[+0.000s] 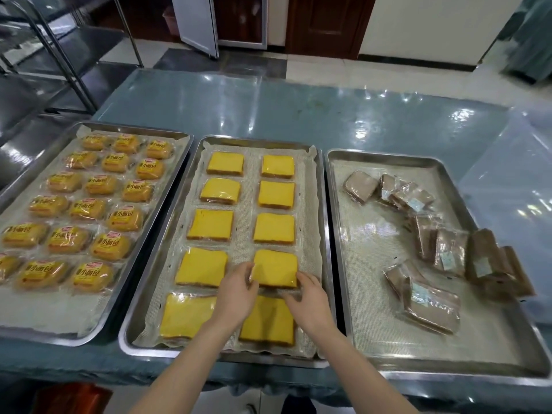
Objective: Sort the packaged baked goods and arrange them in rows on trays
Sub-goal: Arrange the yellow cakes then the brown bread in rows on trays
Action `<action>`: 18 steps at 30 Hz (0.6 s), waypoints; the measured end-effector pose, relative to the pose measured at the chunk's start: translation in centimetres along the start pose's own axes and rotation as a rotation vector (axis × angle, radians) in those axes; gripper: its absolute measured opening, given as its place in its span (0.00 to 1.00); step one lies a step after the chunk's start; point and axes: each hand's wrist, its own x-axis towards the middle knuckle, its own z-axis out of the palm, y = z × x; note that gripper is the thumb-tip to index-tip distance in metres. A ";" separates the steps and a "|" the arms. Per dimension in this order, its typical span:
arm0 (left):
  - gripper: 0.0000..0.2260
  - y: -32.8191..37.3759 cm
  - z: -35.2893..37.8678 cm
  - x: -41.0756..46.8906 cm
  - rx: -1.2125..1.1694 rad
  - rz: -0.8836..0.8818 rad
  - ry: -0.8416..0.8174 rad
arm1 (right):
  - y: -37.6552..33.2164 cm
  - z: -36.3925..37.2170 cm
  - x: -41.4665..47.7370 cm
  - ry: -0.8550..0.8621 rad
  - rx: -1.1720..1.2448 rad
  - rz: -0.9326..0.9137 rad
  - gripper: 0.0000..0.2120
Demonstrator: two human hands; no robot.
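Head view: left hand (239, 289), right hand (310, 303) gripping cake pack (276, 268); bun labels (89, 208) probably 小面包.

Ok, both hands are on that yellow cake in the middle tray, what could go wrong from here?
1. The left hand and right hand pinch the yellow cake by its wrapper edges. Sliding it could nudge the near cake or crease the liner, spoiling the rows.
2. The brown packs lie jumbled, with some hanging over the right tray at its rim. A bump might knock them off.
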 end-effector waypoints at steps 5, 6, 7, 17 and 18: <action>0.17 0.0 -0.6 1.8 -0.005 -0.010 0.048 | -0.7 -1.1 1.2 0.040 -0.022 -0.040 0.20; 0.17 0.0 -0.7 2.5 -0.006 -0.012 0.060 | -0.9 -1.5 1.9 0.045 -0.022 -0.050 0.20; 0.17 0.2 -0.7 3.3 -0.004 -0.007 0.071 | -1.2 -1.9 2.7 0.044 -0.020 -0.058 0.22; 0.20 1.7 0.9 11.7 0.087 -0.142 0.010 | -2.9 -3.1 12.8 -0.039 0.009 -0.057 0.23; 0.19 1.7 1.0 12.0 0.082 -0.126 0.006 | -2.9 -3.1 13.2 -0.046 0.020 -0.048 0.23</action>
